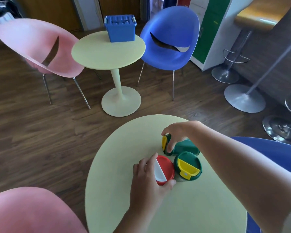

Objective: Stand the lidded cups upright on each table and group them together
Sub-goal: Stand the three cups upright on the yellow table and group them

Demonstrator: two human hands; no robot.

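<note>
Head view, only one we have. We see three lidded cups on the near table (118,207), clustered right of centre.

Red cup (165,170): upright, red lid with white flap. Left hand (148,180) is wrapped around its rim, fingers on the far-left side, thumb on the near side. Closed grip, holding the cup at lid level.

Green cup (188,165): upright, green lid, yellow flap, touching the red one on its right. No hand on it.

Tipped cup (183,146): green, on its side just behind the upright green one, lid facing left. Right hand (178,133) comes over from above, fingers curled narrow around the lid end; it looks like contact, but we can't tell if it's a firm pinch or just resting.

Far table (107,52): blue box (120,29) on it, no cups we can see.

Handling, our read: hard plastic, stiff, likely light, contents unknown. Smooth sides may slip, and a cup lying down will roll. We'd take the tipped cup across the body just below the lid, not by the yellow flap, since that may pop open. Pivot on the base edge, set down against the other two. Lid rim gives a lip to hook fingers under.
</note>
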